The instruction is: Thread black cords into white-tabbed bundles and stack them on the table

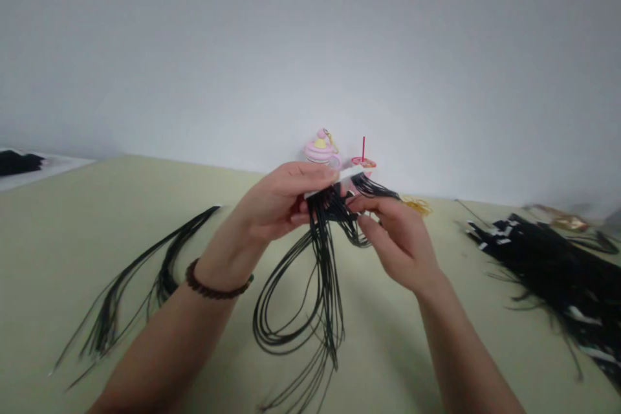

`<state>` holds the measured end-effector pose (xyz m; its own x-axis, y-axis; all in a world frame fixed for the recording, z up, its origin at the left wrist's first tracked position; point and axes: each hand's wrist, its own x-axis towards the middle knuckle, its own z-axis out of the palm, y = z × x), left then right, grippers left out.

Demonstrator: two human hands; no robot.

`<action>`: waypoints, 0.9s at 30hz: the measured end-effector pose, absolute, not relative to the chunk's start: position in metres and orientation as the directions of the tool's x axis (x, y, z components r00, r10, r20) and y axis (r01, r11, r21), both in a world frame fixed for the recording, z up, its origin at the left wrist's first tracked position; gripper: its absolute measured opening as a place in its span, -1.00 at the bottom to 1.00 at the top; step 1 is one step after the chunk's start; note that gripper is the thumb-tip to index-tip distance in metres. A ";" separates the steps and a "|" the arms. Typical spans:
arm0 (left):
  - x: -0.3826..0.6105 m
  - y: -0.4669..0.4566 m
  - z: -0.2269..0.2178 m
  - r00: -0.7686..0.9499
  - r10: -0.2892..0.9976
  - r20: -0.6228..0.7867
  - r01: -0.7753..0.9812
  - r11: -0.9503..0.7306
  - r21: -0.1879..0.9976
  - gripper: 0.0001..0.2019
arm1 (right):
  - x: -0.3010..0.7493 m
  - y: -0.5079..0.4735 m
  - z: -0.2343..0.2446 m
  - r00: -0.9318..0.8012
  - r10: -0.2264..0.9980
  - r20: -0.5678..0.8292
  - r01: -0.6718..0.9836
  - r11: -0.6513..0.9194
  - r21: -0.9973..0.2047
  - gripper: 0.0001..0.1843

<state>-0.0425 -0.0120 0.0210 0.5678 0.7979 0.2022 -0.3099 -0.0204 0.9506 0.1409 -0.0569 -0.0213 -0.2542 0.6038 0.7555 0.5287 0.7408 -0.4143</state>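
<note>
A bundle of thin black cords (326,265) hangs in front of me from a white strip (352,172), some of them looping down to the left. My left hand (279,197) is closed around the strip's left end, thumb on top. On the right, my right hand (402,236) has its thumb and fingers closed on cords just below the strip; the exact pinch is blurred. More cords bend over the strip's right end, above the right-hand fingers. The lower cord ends hang loose over the table (383,343).
Left of my arm lies a second group of black cords (167,265). A large pile of black cords with white ends (548,265) covers the right side. By the wall stand a pink lidded ornament (319,151) and a cup with a red straw (363,150); yellow strands (418,206) lie nearby.
</note>
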 end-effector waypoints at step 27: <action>-0.034 -0.041 0.024 0.440 0.731 0.522 0.044 -0.598 0.800 -0.80 | 0.120 -0.091 0.001 -0.187 0.670 0.718 0.560 0.673 -0.482 -0.92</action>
<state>-0.0337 -0.0407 0.0244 0.4400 0.7309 0.5217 0.0443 -0.5980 0.8003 0.1200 -0.0913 0.0011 -0.1875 0.6701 0.7182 0.5603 0.6735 -0.4821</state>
